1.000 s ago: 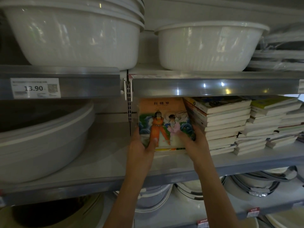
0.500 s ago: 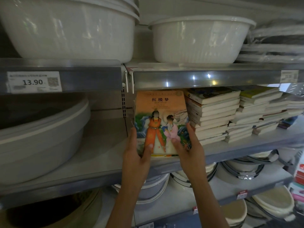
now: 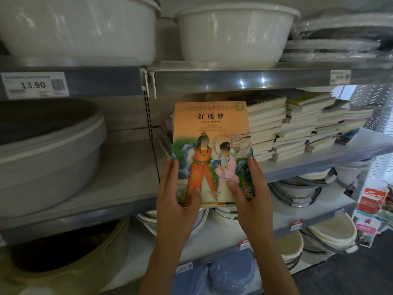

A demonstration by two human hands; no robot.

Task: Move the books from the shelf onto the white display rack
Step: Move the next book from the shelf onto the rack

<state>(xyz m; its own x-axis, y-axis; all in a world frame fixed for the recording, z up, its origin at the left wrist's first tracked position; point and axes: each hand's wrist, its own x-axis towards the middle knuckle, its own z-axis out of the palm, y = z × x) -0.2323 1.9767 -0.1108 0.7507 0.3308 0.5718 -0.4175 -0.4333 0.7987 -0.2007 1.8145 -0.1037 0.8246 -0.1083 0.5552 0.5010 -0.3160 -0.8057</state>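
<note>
Books [image 3: 210, 154] we gripped low on the shelf [image 3: 319, 154] a second ago now stand clear of it, lifted toward us, cover fully showing. Our left hand [image 3: 177, 201] and right hand [image 3: 253, 201] clamp the bundle's lower edges, thumbs on the cover. We judge pickup done; the white display rack is out of view.

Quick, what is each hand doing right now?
Left hand: holding the orange book by its lower left edge.
Right hand: holding the same book by its lower right edge.
</note>
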